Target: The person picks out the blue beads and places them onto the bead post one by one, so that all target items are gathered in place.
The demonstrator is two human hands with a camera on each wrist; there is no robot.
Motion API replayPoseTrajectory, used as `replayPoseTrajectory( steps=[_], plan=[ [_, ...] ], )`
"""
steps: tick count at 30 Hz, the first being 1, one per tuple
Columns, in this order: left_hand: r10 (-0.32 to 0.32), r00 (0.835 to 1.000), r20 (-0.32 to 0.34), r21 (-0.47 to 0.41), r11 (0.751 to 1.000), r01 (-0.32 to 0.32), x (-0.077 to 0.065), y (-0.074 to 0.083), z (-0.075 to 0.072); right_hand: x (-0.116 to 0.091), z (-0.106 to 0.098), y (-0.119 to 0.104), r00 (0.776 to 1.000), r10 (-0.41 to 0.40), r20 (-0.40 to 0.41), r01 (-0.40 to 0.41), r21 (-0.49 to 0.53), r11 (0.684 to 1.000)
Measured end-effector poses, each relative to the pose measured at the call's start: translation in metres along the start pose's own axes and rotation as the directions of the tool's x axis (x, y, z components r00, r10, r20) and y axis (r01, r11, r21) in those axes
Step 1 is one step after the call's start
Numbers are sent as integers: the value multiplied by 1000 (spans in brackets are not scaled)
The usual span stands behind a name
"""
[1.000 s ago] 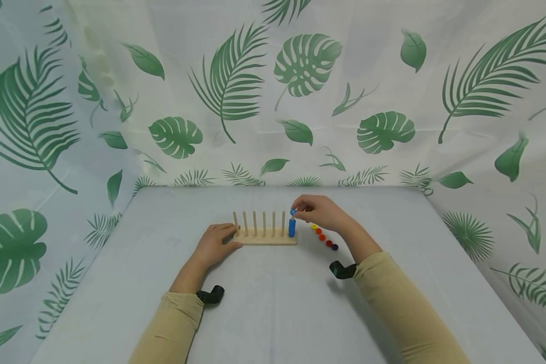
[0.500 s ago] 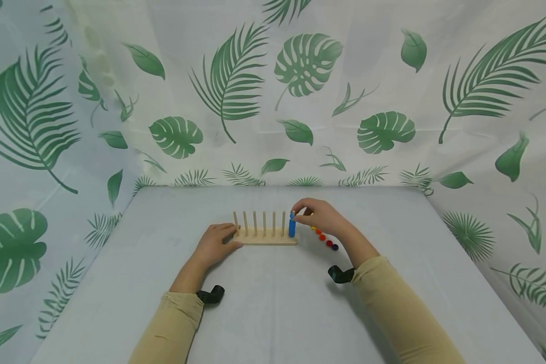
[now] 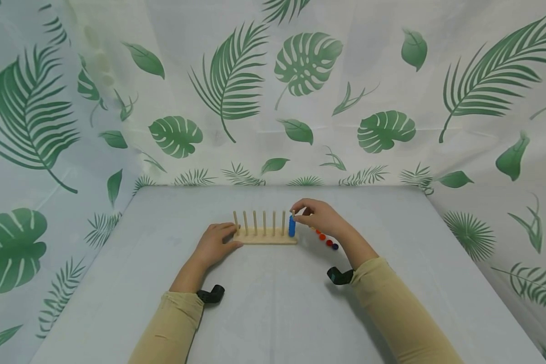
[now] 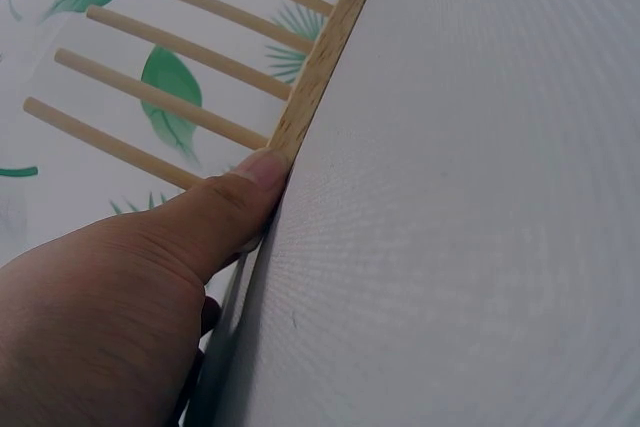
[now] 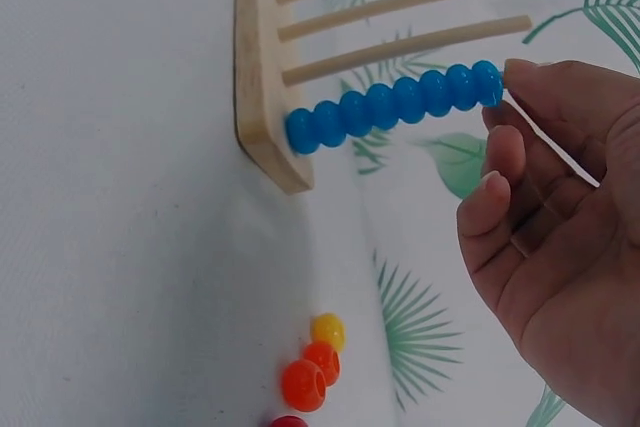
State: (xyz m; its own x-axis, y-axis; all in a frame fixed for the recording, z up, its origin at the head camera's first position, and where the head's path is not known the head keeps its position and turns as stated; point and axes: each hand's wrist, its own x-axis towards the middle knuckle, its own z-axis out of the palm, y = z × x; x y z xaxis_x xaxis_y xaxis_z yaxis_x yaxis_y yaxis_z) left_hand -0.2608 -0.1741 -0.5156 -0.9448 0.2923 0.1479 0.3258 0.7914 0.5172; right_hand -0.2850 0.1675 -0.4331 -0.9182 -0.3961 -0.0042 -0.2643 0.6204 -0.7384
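A wooden peg rack (image 3: pixel 266 239) stands on the table with a row of upright pegs. My left hand (image 3: pixel 215 245) grips its left end, the thumb (image 4: pixel 245 185) along the front edge of the base and the other fingers behind. Several blue beads (image 5: pixel 380 107) fill the rightmost peg in a stack. At the peg's top my right hand (image 3: pixel 322 214) pinches the uppermost blue bead (image 5: pixel 487 83) between thumb and index finger. The remaining fingers of that hand are curled beside the stack. The other pegs (image 4: pixel 190 47) carry no beads.
To the right of the rack lies a line of loose beads: a yellow bead (image 5: pixel 328 331), orange beads (image 5: pixel 303 385), a red bead (image 3: pixel 329 243) and a dark bead (image 3: pixel 335 246). A leaf-print curtain (image 3: pixel 255 101) hangs behind the white table (image 3: pixel 264 303).
My right hand has lowered the blue bead over the tip of the rightmost peg, down onto the stack. The left hand has stayed on the rack's left end.
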Motion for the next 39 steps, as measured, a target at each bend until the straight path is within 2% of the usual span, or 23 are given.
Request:
replayPoseTrajectory(
  steps=[23,32,39],
  plan=[
    [0,1000,3,-3,1000,0,-1,3,-3,-3,11,14,999,34,15,-35,75,997],
    [-4,1000,9,-1,1000,4,-1,1,-2,-4,26,29,997,52,53,-54,47,997],
    [-12,1000,14,-5,1000,12,-1,2,-1,-5,31,31,996,53,65,-53,4,999]
  ],
)
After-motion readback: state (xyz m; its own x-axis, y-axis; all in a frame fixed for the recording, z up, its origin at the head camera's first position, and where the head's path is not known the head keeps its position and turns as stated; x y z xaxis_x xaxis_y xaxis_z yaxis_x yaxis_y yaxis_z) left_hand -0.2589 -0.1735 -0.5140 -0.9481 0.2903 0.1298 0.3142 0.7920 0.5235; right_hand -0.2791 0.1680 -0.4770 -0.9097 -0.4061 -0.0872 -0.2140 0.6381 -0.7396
